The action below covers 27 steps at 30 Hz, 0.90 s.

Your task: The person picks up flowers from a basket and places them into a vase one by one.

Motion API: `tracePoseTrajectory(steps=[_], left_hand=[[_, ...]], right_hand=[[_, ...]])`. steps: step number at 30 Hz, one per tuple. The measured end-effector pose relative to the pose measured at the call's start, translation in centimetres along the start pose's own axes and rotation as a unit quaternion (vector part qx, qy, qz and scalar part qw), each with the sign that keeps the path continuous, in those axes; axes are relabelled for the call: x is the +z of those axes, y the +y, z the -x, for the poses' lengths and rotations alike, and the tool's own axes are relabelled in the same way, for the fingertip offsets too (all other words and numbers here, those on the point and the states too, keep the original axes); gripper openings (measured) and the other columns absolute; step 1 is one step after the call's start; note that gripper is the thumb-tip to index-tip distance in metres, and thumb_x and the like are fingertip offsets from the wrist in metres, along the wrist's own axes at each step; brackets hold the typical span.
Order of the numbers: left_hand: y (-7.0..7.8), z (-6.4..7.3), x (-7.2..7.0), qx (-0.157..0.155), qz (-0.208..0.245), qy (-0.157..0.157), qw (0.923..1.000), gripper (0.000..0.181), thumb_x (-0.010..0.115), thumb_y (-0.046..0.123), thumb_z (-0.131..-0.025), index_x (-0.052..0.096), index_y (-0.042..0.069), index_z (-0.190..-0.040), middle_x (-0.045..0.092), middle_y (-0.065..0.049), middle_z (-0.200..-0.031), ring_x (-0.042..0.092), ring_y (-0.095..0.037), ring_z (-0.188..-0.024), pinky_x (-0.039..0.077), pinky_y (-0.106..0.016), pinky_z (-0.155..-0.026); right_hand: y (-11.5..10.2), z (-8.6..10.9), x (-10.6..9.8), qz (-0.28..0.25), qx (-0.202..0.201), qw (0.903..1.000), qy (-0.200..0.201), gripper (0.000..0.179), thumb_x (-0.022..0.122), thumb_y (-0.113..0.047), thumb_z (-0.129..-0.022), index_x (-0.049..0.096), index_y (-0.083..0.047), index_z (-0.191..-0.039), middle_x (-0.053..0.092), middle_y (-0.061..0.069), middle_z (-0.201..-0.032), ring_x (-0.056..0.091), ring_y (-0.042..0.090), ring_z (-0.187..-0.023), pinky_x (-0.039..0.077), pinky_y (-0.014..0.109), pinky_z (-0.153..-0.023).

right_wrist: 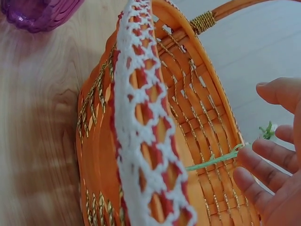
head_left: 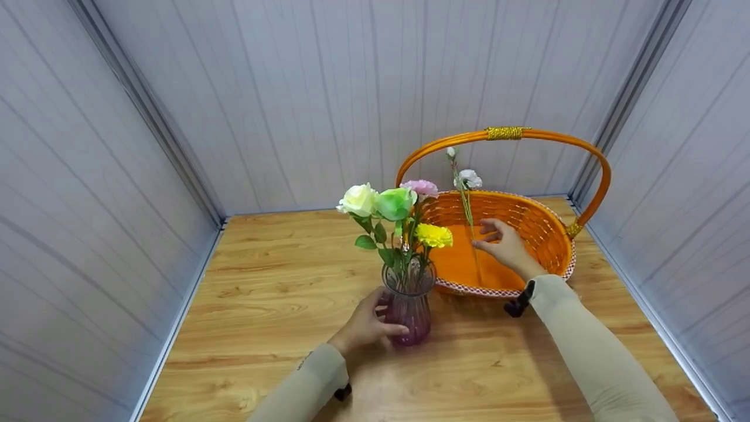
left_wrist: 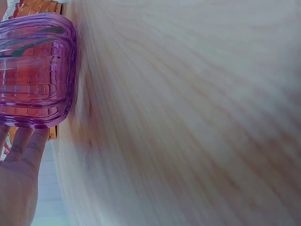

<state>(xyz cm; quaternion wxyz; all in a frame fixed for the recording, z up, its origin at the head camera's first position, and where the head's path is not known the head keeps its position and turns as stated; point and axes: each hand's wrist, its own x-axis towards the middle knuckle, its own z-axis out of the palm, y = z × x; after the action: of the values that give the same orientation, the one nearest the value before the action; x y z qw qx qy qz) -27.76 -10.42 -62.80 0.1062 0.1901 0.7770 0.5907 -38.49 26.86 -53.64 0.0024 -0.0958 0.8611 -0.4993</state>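
Observation:
A ribbed glass vase (head_left: 415,316), clear above and purple below, stands on the table with several flowers in it: a cream rose (head_left: 358,200), a green rose (head_left: 395,203), a pink carnation (head_left: 420,187) and a yellow carnation (head_left: 434,235). My left hand (head_left: 368,323) grips its lower part, thumb in front. Inside the orange basket (head_left: 545,240), a white carnation (head_left: 469,179) leans upright on a thin green stem, a small bud above it. My right hand (head_left: 505,247) is over the basket beside this stem; in the right wrist view its fingers (right_wrist: 263,162) and thumb stand apart, pinching nothing.
The basket's tall arched handle (head_left: 551,136) rises over the right hand, and a white-and-red woven trim (right_wrist: 136,94) edges its rim. Pale panel walls (head_left: 281,105) close off the wooden table (head_left: 263,305) at the back and on both sides.

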Motion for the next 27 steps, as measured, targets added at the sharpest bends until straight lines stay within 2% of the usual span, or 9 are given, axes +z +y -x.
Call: tracePoseTrajectory(steps=[6,13,19,27], left_hand=[[0.0,0.0,-0.1,-0.005,-0.003,0.002,1.0000,0.086,0.098,0.028,-0.081,0.052,0.014,-0.153,0.062,-0.014,-0.144,0.061,-0.034,-0.138,0.052,-0.056,-0.121],[0.1,0.1,0.0,-0.003,-0.004,0.002,1.0000,0.085,0.098,0.026,-0.082,0.052,0.014,-0.152,0.062,-0.013,-0.144,0.061,-0.033,-0.138,0.052,-0.055,-0.122],[0.1,0.1,0.0,0.001,-0.006,0.001,1.0000,0.085,0.098,0.026,-0.082,0.052,0.014,-0.152,0.062,-0.014,-0.144,0.060,-0.035,-0.139,0.051,-0.057,-0.122],[0.0,0.0,0.0,0.000,-0.004,0.000,1.0000,0.080,0.098,0.024,-0.082,0.054,0.016,-0.148,0.064,-0.014,-0.139,0.063,-0.034,-0.136,0.052,-0.056,-0.121]], right_hand=[[0.8,-0.7,0.5,0.003,0.019,0.9998,0.003,0.063,0.074,-0.016,-0.103,0.048,0.004,-0.157,0.059,0.031,-0.145,0.062,0.044,-0.127,0.060,0.049,-0.105],[2.1,-1.2,0.8,-0.004,0.021,0.9998,-0.005,0.065,0.071,-0.007,-0.102,0.043,0.009,-0.158,0.055,0.035,-0.148,0.061,0.048,-0.129,0.061,0.049,-0.106],[3.1,-1.2,0.9,-0.011,0.032,0.9989,-0.031,0.068,0.069,-0.002,-0.100,0.039,0.010,-0.160,0.050,0.037,-0.153,0.057,0.054,-0.136,0.058,0.058,-0.112],[3.7,-1.1,1.1,-0.026,0.059,0.9960,-0.062,0.073,0.067,-0.002,-0.102,0.031,0.008,-0.165,0.042,0.037,-0.160,0.050,0.054,-0.143,0.060,0.048,-0.108]])
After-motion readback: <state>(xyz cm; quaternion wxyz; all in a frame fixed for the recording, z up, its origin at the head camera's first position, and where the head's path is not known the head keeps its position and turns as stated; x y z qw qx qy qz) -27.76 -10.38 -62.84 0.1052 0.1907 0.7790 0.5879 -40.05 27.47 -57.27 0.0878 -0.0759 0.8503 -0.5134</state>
